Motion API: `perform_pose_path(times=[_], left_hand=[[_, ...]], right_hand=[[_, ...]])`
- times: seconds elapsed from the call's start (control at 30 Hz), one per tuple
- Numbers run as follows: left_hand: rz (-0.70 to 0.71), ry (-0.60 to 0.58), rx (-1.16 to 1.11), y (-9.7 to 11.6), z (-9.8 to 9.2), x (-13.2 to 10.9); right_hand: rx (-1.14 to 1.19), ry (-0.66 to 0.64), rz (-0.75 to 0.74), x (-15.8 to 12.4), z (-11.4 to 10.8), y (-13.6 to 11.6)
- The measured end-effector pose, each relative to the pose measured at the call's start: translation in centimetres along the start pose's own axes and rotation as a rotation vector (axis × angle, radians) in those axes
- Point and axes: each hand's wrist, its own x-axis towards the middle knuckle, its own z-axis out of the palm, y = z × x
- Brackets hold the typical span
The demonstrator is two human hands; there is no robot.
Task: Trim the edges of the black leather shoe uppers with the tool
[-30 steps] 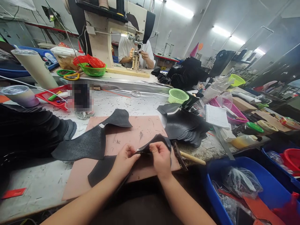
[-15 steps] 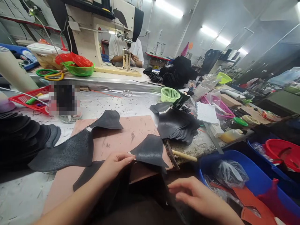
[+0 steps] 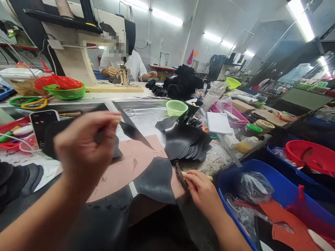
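My left hand (image 3: 87, 143) is raised over the left of the work board, blurred, its fingertips pinching a thin black leather piece (image 3: 134, 134). My right hand (image 3: 202, 190) is closed around the pale wooden handle of a hammer (image 3: 180, 176), close to its dark head, at the board's right edge. On the pinkish board (image 3: 143, 144) lies a curved black leather piece (image 3: 157, 179) with a white strip across its narrow part. More black leather shows behind my left wrist, partly hidden.
Stacked black leather pieces (image 3: 187, 144) lie beyond the hammer, others (image 3: 19, 177) at left. A phone (image 3: 44, 127) leans behind my left hand. A green basket (image 3: 176, 108) and notebook (image 3: 218, 122) stand farther back. Blue bin (image 3: 222, 190) at right. A co-worker (image 3: 137, 64) sits behind the sewing machine (image 3: 74, 59).
My left hand has risen from the board with a leather piece in it. My right hand has moved up onto the hammer handle. The view has shifted to the right.
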Motion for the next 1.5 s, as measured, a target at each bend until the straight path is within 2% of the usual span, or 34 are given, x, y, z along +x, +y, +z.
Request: perform_pose_path(times=[0.07,0.13,0.23,0.3,0.4,0.47,0.57,0.7,0.77,0.87,0.93,1.0,1.13,1.23,1.3,1.33,1.4,1.43,1.5], left_hand=[[0.204,-0.096,-0.010,0.2,1.9,-1.5],[0.304,-0.307,-0.069,0.5,3.6,-3.5],[0.306,-0.649,-0.203,1.3,5.2,-6.2],[0.237,-0.797,-0.270,1.7,5.5,-7.1],[0.080,-0.911,-0.291,2.0,5.4,-7.2],[0.034,-0.952,-0.272,1.9,5.0,-6.8],[0.071,-1.001,-0.208,1.6,4.7,-6.6],[0.197,-1.128,-0.121,0.1,5.0,-7.7],[0.245,-1.106,-0.101,-0.8,5.4,-8.5],[0.262,-1.017,-0.073,-1.6,6.0,-9.2],[0.242,-0.987,-0.061,-1.6,6.1,-9.2],[0.211,-0.988,-0.057,-1.3,6.2,-8.9],[0.204,-1.027,-0.051,-0.2,6.4,-8.5],[0.229,-1.052,-0.029,0.4,6.9,-7.9],[0.261,-1.034,0.039,0.8,6.9,-6.7],[0.283,-0.982,0.104,1.0,6.8,-5.7],[0.337,-0.773,0.280,1.2,6.2,-3.1],[0.360,-0.629,0.372,1.3,5.8,-1.6],[0.378,-0.363,0.503,1.2,5.2,1.5]], right_hand=[[0.094,0.109,-0.020,0.4,-0.6,-1.2],[0.183,0.199,-0.058,1.2,-1.2,-2.9],[0.272,0.157,-0.107,2.7,-1.4,-5.0],[0.314,0.110,-0.096,3.5,-1.0,-5.7],[0.348,0.140,-0.061,4.1,-0.2,-5.7],[0.334,0.168,-0.051,4.3,0.3,-5.4],[0.295,0.201,-0.025,4.3,0.6,-4.8],[0.312,0.234,0.034,3.9,-0.1,-3.8],[0.344,0.180,0.035,3.4,-0.6,-3.4],[0.336,-0.003,0.006,2.6,-0.8,-3.1],[0.291,-0.101,-0.007,2.1,-0.2,-3.2],[0.255,-0.126,-0.010,1.9,0.7,-3.3],[0.237,-0.063,-0.049,1.9,2.4,-3.6],[0.230,0.104,-0.116,1.9,2.6,-3.9],[0.253,0.242,-0.158,1.8,2.2,-4.0],[0.266,0.288,-0.178,1.6,1.8,-4.0],[0.275,0.293,-0.210,1.1,0.7,-3.8],[0.266,0.241,-0.225,0.7,0.2,-3.6],[0.213,0.053,-0.246,-0.3,-0.8,-2.9]])
